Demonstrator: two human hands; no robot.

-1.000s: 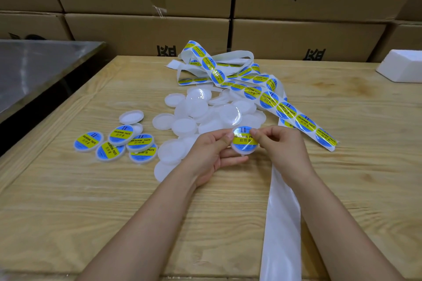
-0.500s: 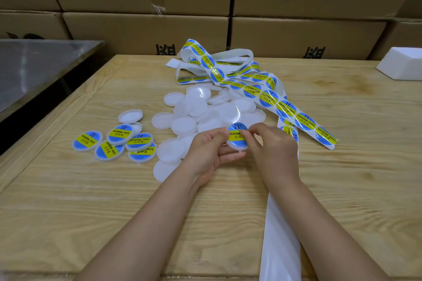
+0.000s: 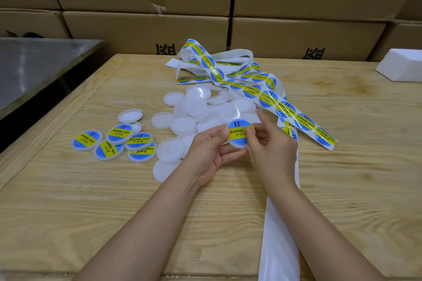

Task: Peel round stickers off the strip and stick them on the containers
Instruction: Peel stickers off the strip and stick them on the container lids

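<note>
A small round white container (image 3: 237, 134) with a blue and yellow sticker on top is held above the table's middle. My left hand (image 3: 210, 150) grips it from the left, thumb on its rim. My right hand (image 3: 267, 141) presses its thumb on the sticker's right side, the other fingers spread. The sticker strip (image 3: 283, 107) runs from a tangle at the back toward the right, and its bare white backing (image 3: 280, 235) trails off the table's front edge. Several unlabelled white containers (image 3: 201, 112) lie piled behind my hands.
Several labelled containers (image 3: 114, 141) lie in a cluster at the left on the wooden table (image 3: 68, 201). Cardboard boxes (image 3: 146, 27) are stacked along the back. A white foam block (image 3: 402, 66) sits at the far right and a metal surface (image 3: 34, 66) at the left.
The held container has tilted and shifted slightly left. My right hand's thumb has slid over the sticker while its other fingers have spread.
</note>
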